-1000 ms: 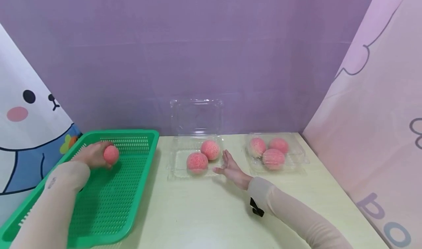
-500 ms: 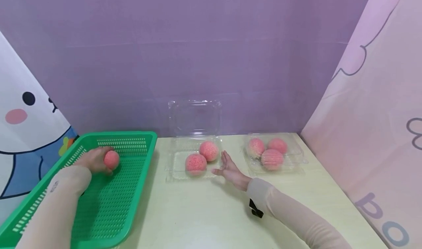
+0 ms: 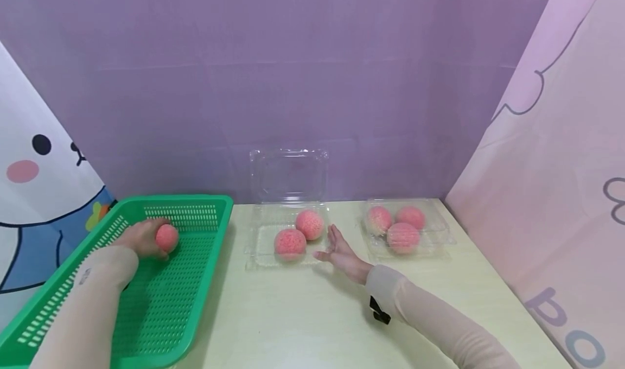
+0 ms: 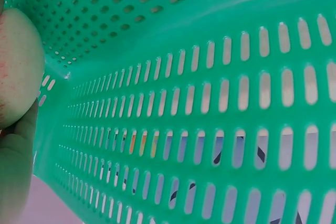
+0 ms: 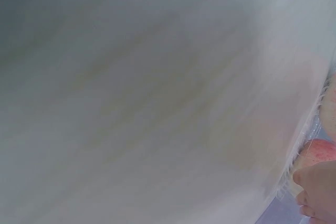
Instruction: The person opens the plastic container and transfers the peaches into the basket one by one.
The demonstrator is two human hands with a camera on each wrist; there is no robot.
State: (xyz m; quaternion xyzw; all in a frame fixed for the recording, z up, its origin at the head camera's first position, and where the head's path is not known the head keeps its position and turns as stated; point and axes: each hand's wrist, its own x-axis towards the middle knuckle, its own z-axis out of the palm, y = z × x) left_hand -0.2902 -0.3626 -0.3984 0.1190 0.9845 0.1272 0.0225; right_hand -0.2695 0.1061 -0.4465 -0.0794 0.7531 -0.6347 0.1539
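In the head view my left hand (image 3: pixel 144 237) grips a pink peach (image 3: pixel 167 239) inside the green basket (image 3: pixel 225 233), near its far left part. The left wrist view catches this peach (image 4: pixel 18 66) at its left edge, paler on that side, with part of the hand beneath it. My right hand (image 3: pixel 344 256) has its fingers extended at the right side of an open clear plastic clamshell box (image 3: pixel 289 176). Inside that box lie two peaches, a front one (image 3: pixel 290 244) and a rear one (image 3: pixel 310 224).
To the right stands another clear clamshell box (image 3: pixel 437 225), its lid lowered over three peaches (image 3: pixel 403 238). A purple cloth (image 3: pixel 312 87) hangs behind the pale table (image 3: pixel 293 315). Printed cloths flank both sides. Pale cloth fills most of the right wrist view.
My left hand has shifted slightly down and to the right with the peach in the basket. The right hand holds its place beside the open box.
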